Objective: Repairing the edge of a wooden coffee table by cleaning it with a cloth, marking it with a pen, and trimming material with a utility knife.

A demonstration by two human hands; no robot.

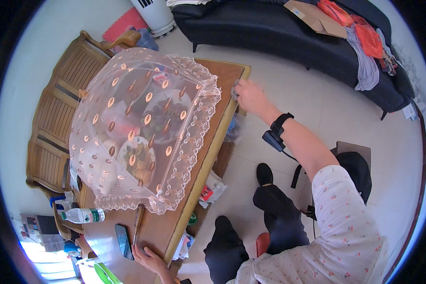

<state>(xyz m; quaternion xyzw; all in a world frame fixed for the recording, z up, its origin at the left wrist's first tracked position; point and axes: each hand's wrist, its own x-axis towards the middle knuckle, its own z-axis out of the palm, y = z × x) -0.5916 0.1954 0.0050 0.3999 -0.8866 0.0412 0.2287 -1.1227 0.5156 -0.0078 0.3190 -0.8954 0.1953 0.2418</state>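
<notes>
My right hand [251, 97] grips a crumpled grey cloth [235, 90] at the far right edge of the wooden table [184, 215]. Beside it, a pink mesh food cover [123, 94] with leaf prints and a lace border stands over plates of food, partly visible through the mesh. My left hand [149, 258] rests with fingers apart on the near part of the table, its fingertips by a thin brown stick-like thing [138, 222]. A dark phone [123, 241] and a water bottle [83, 215] lie to its left.
A black sofa [251, 31] with cardboard [312, 21] and clothes stands at the back. A wooden bench [52, 118] is along the left. A stool [352, 149] with a black bag [355, 175] is at my right. Bags [213, 189] sit under the table.
</notes>
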